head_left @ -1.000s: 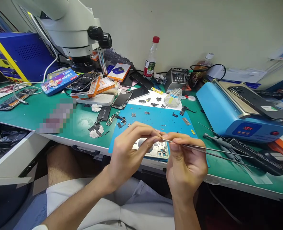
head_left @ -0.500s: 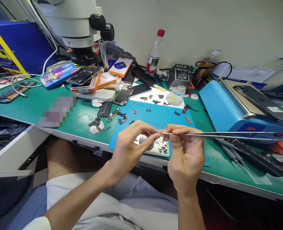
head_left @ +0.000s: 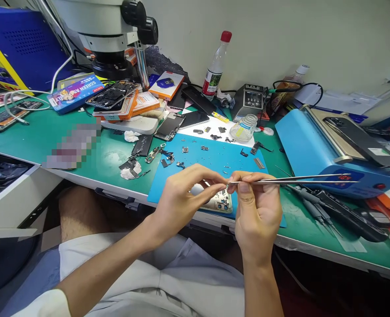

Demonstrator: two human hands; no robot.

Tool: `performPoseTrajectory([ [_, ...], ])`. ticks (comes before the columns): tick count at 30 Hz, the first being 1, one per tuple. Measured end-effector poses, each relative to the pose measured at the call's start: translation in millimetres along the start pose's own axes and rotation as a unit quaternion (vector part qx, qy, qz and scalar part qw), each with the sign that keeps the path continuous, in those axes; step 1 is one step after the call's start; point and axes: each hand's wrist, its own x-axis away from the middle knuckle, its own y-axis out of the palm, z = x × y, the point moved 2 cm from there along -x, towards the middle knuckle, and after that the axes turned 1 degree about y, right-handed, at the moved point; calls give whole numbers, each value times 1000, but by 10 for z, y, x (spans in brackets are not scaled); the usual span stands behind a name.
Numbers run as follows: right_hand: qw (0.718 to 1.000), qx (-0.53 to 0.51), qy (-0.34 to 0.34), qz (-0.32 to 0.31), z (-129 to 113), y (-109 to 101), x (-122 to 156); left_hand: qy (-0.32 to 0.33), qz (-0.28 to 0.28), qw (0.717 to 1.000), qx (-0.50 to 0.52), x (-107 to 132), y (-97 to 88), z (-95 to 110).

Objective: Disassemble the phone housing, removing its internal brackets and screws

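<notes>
The right hand [head_left: 259, 211] pinches metal tweezers [head_left: 300, 180] between thumb and fingers, their two thin legs reaching right, slightly apart. At the tweezers' left end, the left hand's [head_left: 183, 193] thumb and forefinger nearly meet; whether they hold anything cannot be told. Beyond the fingertips, a pale phone shell [head_left: 224, 205] lies on a blue mat [head_left: 163, 180], partly hidden.
</notes>
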Motion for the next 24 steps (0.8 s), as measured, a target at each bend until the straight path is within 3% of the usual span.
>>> performPoseTrajectory([
  [4, 1000, 13, -13, 14, 1, 23, 47, 18, 15, 999, -28, 14, 17, 16],
  [16, 996, 61, -60, 30, 58, 38, 74, -45, 3, 999, -23, 12, 3, -10],
  [24, 990, 119, -64, 29, 80, 57, 81, -38, -1, 997, -66, 71, 30, -27],
])
